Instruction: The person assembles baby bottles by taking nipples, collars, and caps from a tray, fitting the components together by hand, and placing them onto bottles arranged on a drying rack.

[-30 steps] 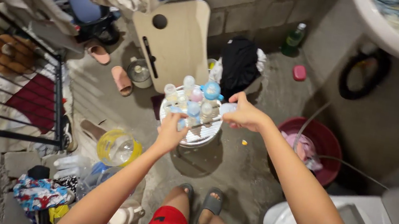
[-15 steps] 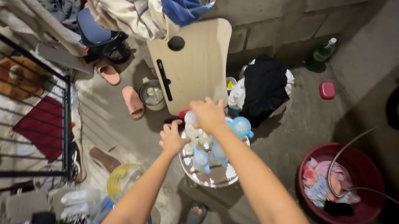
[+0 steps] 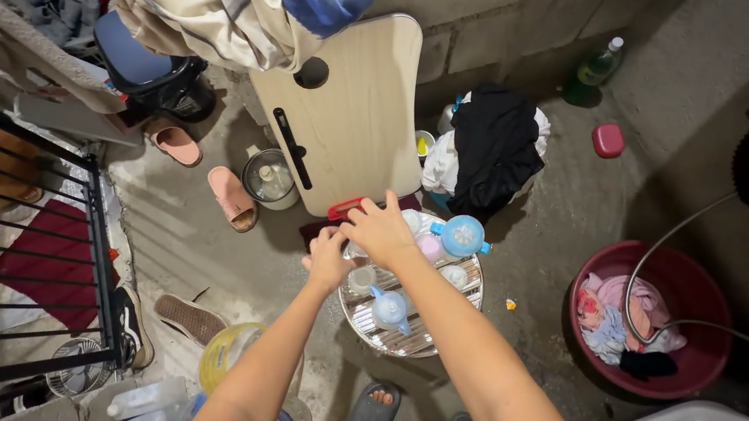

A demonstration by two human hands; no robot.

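Right hand is reaching over the round wire rack at its 10 o'clock edge, fingers spread and curling down onto small bottles there; exact grip is hidden. Left hand is sitting just beside it at 8 o'clock, fingers loosely curled, touching the rack rim; cannot tell whether it's pinching anything. Blue-lidded bottle is standing at 3 o'clock from the right hand, the nearer hand. Wooden board is leaning at 12 o'clock.
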